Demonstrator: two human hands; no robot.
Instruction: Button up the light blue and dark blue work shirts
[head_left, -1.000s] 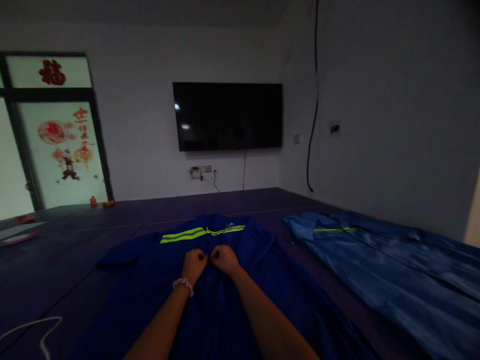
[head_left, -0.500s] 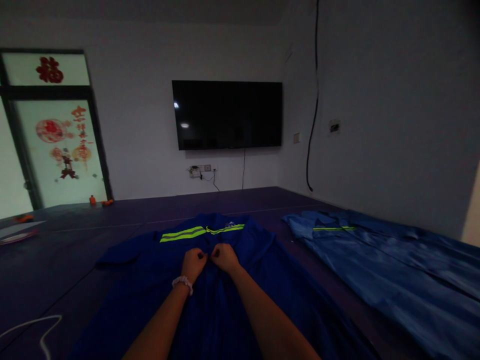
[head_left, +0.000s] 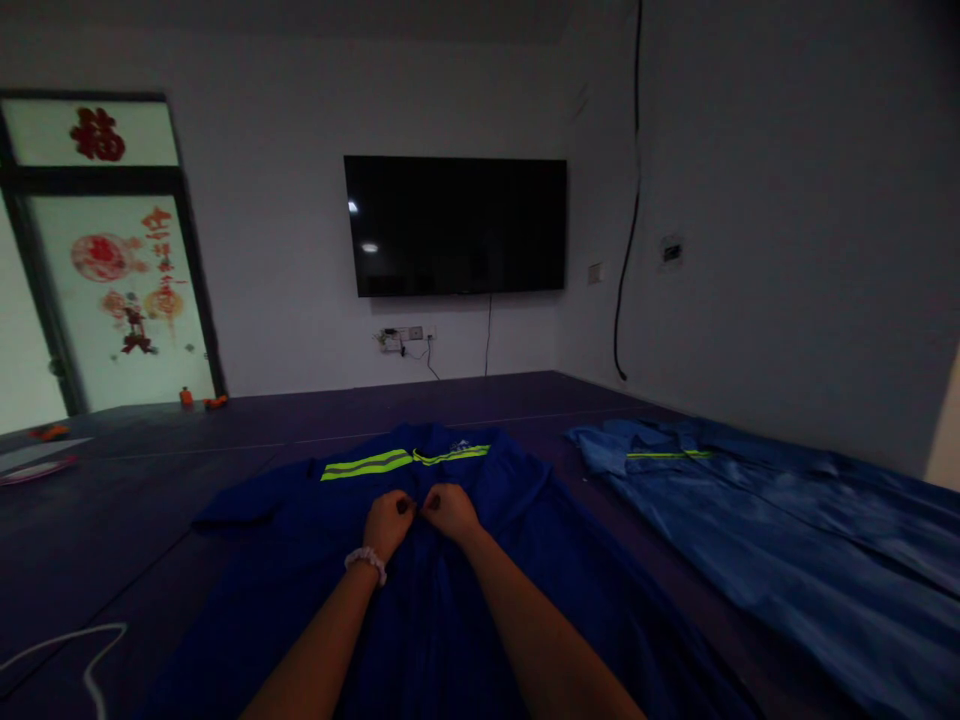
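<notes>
A dark blue work jacket with yellow-green reflective stripes lies flat on the dark purple surface in front of me. My left hand, with a pale band at the wrist, and my right hand sit side by side on the jacket's front, just below the collar. Both are closed, each pinching the jacket's fabric at its front opening. What lies between the fingertips is too dark and small to make out.
A lighter blue garment with a reflective stripe lies spread to the right. A white cable curls at the lower left. A black TV hangs on the far wall, and a glass door with red decorations stands at the left.
Both hands stay pinched on the jacket front at almost the same spot. The view has drifted slightly; nothing else moved.
</notes>
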